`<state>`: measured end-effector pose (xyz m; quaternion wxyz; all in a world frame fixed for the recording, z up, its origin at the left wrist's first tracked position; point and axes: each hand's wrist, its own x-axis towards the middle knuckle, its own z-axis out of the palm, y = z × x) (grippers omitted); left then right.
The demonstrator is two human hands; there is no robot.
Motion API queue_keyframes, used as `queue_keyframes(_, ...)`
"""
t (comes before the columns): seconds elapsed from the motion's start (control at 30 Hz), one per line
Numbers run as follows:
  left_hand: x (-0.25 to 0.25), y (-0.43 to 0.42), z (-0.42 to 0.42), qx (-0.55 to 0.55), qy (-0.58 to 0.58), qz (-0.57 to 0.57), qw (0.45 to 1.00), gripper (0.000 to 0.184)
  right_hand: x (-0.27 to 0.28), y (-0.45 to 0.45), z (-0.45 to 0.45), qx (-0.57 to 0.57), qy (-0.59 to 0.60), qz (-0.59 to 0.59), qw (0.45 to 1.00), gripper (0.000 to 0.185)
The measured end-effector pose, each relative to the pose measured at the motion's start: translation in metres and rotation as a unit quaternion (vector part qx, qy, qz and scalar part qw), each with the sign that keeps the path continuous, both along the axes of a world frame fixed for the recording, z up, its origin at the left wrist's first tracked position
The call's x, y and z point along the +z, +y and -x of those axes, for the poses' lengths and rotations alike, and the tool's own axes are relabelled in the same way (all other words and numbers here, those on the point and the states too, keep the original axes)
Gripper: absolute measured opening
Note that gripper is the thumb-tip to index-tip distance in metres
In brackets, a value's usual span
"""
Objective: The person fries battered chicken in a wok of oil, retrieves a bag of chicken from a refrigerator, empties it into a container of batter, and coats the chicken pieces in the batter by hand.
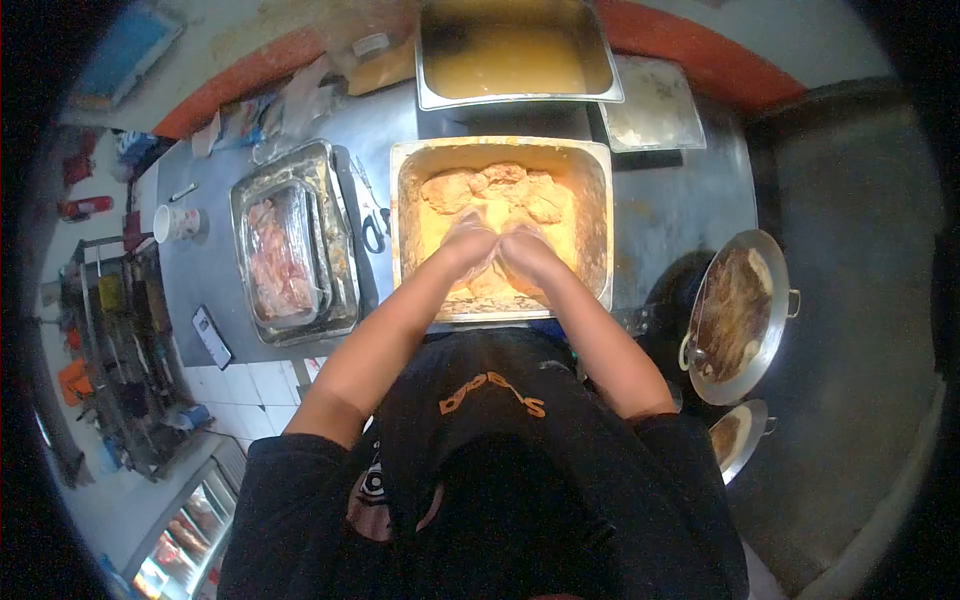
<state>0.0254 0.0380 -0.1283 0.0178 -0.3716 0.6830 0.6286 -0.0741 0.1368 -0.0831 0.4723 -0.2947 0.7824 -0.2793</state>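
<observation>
My left hand (468,243) and my right hand (525,250) are side by side, close together, inside a rectangular tub (603,220) of yellow-orange breading powder (575,250). Both seem to wear clear plastic gloves. Their fingers point down into the powder, and the fingertips are hidden. Whether either hand holds something cannot be made out. Several coated pieces (500,180) lie along the tub's far side, just beyond my fingers. Another coated lump (488,282) shows below my hands, near the tub's front wall.
Beyond the tub stands a deep pan of cloudy yellowish liquid (520,60). To the left are a tray of raw meat (278,260), scissors (373,225), a cup (178,223) and a phone (211,337). Two round pans (740,315) with brown contents stand at the right.
</observation>
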Motion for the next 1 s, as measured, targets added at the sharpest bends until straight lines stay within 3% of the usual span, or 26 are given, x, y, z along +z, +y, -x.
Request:
queue_keyframes(0.03, 0.000, -0.002, -0.004, 0.042, 0.018, -0.062, 0.997, 0.037, 0.001, -0.002, 0.000, 0.054, 0.014, 0.010, 0.998, 0.028)
queue_keyframes(0.1, 0.021, -0.011, -0.019, 0.030, 0.005, -0.042, 0.999, 0.036, -0.001, 0.009, 0.014, 0.021, 0.055, -0.008, 0.998, 0.030)
queue_keyframes(0.17, 0.083, -0.030, -0.031, -0.082, -0.052, 0.123, 0.988, 0.034, 0.029, 0.018, 0.035, 0.031, 0.052, -0.051, 0.997, 0.032)
queue_keyframes(0.27, 0.066, -0.031, -0.030, -0.230, -0.154, 0.260, 0.925, 0.032, 0.007, 0.030, 0.034, -0.044, -0.034, -0.056, 0.997, 0.032)
queue_keyframes(0.3, 0.050, -0.025, -0.031, -0.235, -0.134, 0.226, 0.936, 0.032, 0.007, 0.028, 0.029, -0.073, -0.081, -0.051, 0.993, 0.032)
queue_keyframes(0.33, 0.024, -0.015, -0.031, -0.239, -0.113, 0.191, 0.945, 0.033, -0.009, 0.020, 0.013, -0.087, -0.038, -0.119, 0.988, 0.032)
queue_keyframes(0.37, 0.007, -0.008, -0.029, -0.242, -0.092, 0.157, 0.953, 0.036, -0.017, 0.015, 0.006, -0.037, -0.029, -0.102, 0.994, 0.032)
queue_keyframes(0.47, 0.011, 0.007, -0.024, -0.035, 0.050, -0.079, 0.995, 0.022, -0.018, 0.004, -0.005, 0.107, 0.018, -0.102, 0.989, 0.030)
queue_keyframes(0.6, 0.036, -0.009, -0.023, 0.136, 0.068, -0.212, 0.965, 0.032, 0.012, 0.007, -0.001, -0.034, -0.026, 0.026, 0.999, 0.030)
queue_keyframes(0.7, 0.048, -0.025, -0.035, 0.081, 0.005, 0.056, 0.995, 0.041, 0.020, 0.022, 0.012, -0.047, 0.069, 0.061, 0.995, 0.033)
queue_keyframes(0.73, 0.091, -0.024, -0.031, 0.056, -0.050, 0.080, 0.994, 0.047, 0.020, 0.030, 0.019, -0.024, 0.132, 0.049, 0.990, 0.033)
queue_keyframes(0.8, 0.092, -0.025, -0.048, -0.028, -0.050, 0.171, 0.984, 0.045, 0.010, 0.041, 0.035, 0.059, 0.221, 0.006, 0.974, 0.036)
queue_keyframes(0.93, 0.070, -0.010, -0.051, -0.188, -0.060, 0.388, 0.900, 0.040, -0.007, 0.036, 0.033, 0.244, 0.257, -0.098, 0.930, 0.039)
queue_keyframes(1.0, 0.059, -0.005, -0.021, -0.381, -0.148, 0.339, 0.847, 0.035, -0.014, 0.023, 0.020, 0.241, 0.262, -0.130, 0.925, 0.037)
